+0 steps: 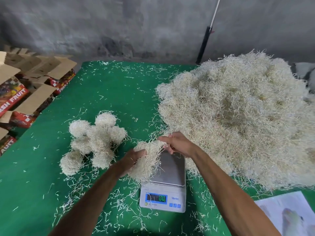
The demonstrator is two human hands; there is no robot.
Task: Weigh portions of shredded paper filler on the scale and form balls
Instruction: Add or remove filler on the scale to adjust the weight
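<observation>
A white digital scale [168, 174] with a steel pan sits on the green table; its display shows green digits. A loose wad of shredded paper filler [149, 159] hangs over the pan's left edge. My left hand [134, 157] grips the wad from the left, and my right hand [177, 143] pinches its upper right side with curled fingers. A big heap of pale filler [243, 116] lies to the right. Several formed balls [97, 140] cluster to the left of the scale.
Open cardboard fruit boxes [22, 92] stand beyond the green table's [110, 89] left edge. Stray shreds are scattered over the cloth. A printed sheet [288, 215] lies at the front right. A grey wall and a black pole [203, 43] stand behind.
</observation>
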